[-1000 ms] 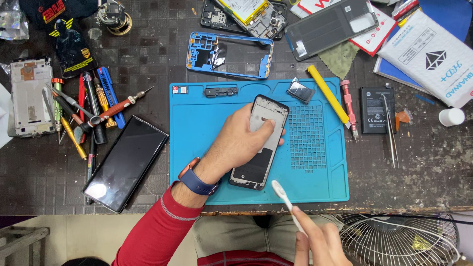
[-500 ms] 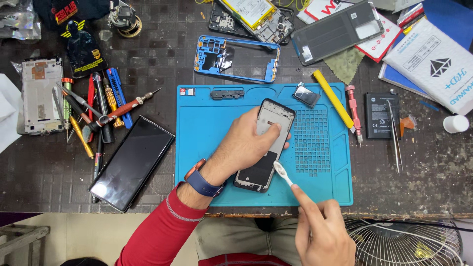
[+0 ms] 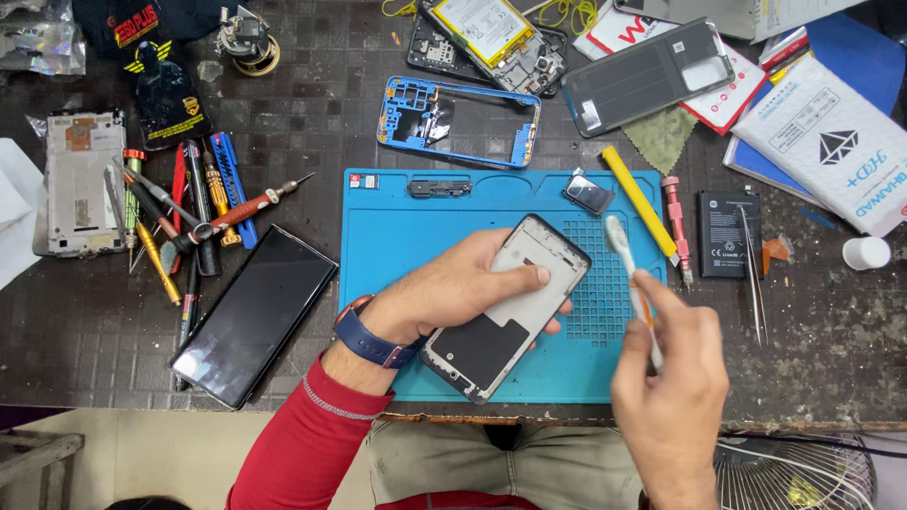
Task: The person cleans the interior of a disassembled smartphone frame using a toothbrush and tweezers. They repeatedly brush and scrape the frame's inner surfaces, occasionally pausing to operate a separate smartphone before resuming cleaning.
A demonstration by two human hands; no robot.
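Dark tiled bench [image 3: 94, 331] carried one blue mat [image 3: 387, 227] at its near edge, seen from the head view. On the mat lay one phone frame [image 3: 510, 307], tilted, its inner side up, grey in the upper half and black in the lower. Left hand [image 3: 453, 288] pressed it down, thumb across the grey half and fingers curled beneath the right edge; a blue watch [image 3: 368, 335] and red sleeve [image 3: 302, 444] marked that arm. Right hand [image 3: 671, 378] was closed around one brush [image 3: 628, 274], white head up and raised just right of the frame, above the mat's grid area; whether the head touched the frame could not be told.

Three more items sat on the mat: one small black strip [image 3: 439, 187] near the top edge, one small dark module [image 3: 588, 194], and one yellow bar [image 3: 638, 200] lying diagonally over the right border.

Off the mat, one black phone [image 3: 255, 316] lay face up to the left, beside a cluster of screwdrivers [image 3: 189, 212] too overlapped to count. One silver chassis [image 3: 80, 179] lay at far left. Beyond the mat lay one blue midframe [image 3: 458, 123] and one opened phone [image 3: 491, 38] with its battery exposed. One grey back cover [image 3: 647, 76], one black battery [image 3: 727, 234], one tweezers [image 3: 751, 274] and one white cap [image 3: 864, 253] lay at right.
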